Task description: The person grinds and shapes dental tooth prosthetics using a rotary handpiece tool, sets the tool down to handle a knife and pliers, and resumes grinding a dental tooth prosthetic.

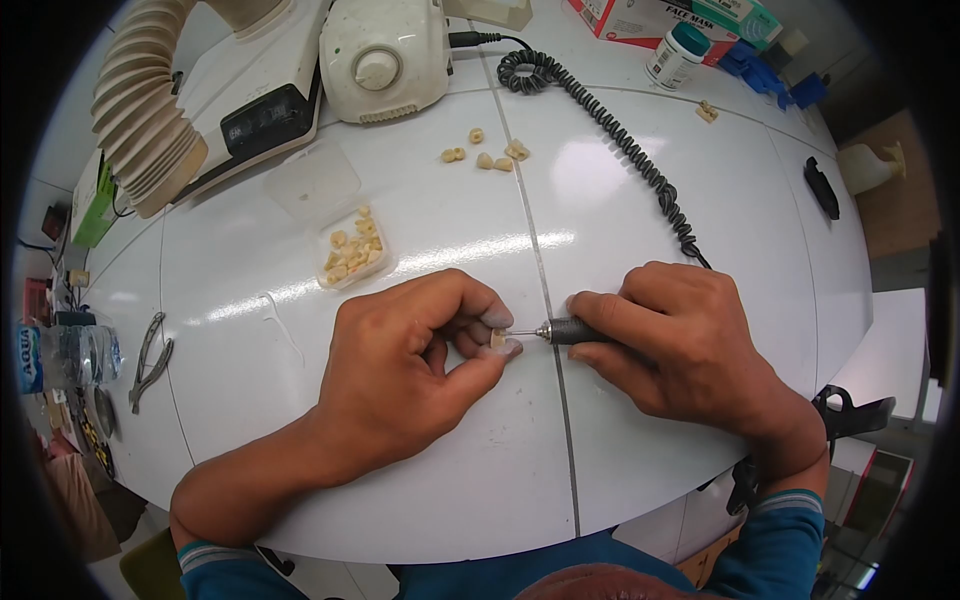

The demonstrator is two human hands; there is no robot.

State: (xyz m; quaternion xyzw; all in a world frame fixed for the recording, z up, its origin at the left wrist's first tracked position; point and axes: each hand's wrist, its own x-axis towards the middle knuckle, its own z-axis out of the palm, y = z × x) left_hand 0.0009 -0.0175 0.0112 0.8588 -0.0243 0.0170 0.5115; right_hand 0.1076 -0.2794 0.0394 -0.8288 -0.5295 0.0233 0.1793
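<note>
My left hand (410, 350) pinches a small cream dental crown (497, 338) between thumb and fingertips, which carry whitish dust. My right hand (670, 340) is wrapped round a black rotary handpiece (570, 331). Its thin metal bur (524, 332) points left and reaches the crown; whether it touches the surface is hard to tell. Beyond my left hand stands a clear plastic box (385, 262) with many tooth-coloured pieces (352, 250) in it, its lid folded back. Several more loose crowns (495, 162) lie farther off on the white table (450, 500).
A coiled black cord (625, 135) runs from the cream control unit (385, 60) toward my right hand. A ribbed hose (150, 110) hangs at back left. Metal pliers (150, 365) lie at left. A green-capped bottle (678, 57) stands by a face mask box (650, 20).
</note>
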